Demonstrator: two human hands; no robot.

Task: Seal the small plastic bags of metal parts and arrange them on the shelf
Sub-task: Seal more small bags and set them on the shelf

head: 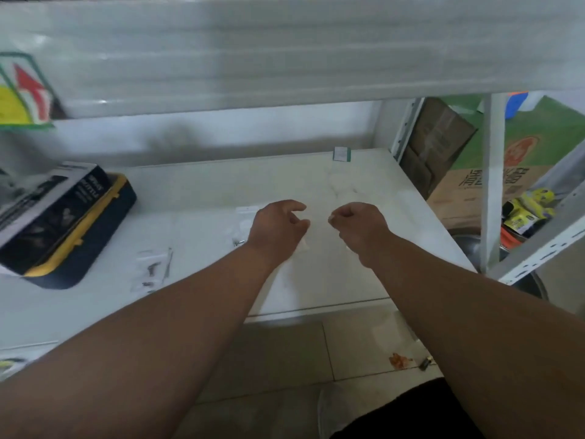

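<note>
Here two small clear plastic bags lie flat on the white shelf (196, 223): one bag (246, 224) just left of the left hand (278, 228), partly hidden by it, with a small dark metal part showing at its lower end, and another bag (152, 270) nearer the front edge, holding several dark metal pieces. The left hand hovers over the shelf with its fingers loosely curled and apart, gripping nothing visible. The right hand (356, 228) is close beside it, fingers curled in toward the thumb; whether it pinches a clear bag cannot be told through the blur. To the left on the shelf sits a dark blue and yellow tool case (84, 245) with a black and grey box (47, 213) lying on top. A small white label with a green edge (342, 153) stands at the back of the shelf. Above runs a white upper shelf board (285, 58). To the right, past a white metal upright (492, 185), are cardboard boxes (468, 191) and yellow packets (528, 210). Below lies a tiled floor (285, 353) with a small orange scrap (399, 360).
</note>
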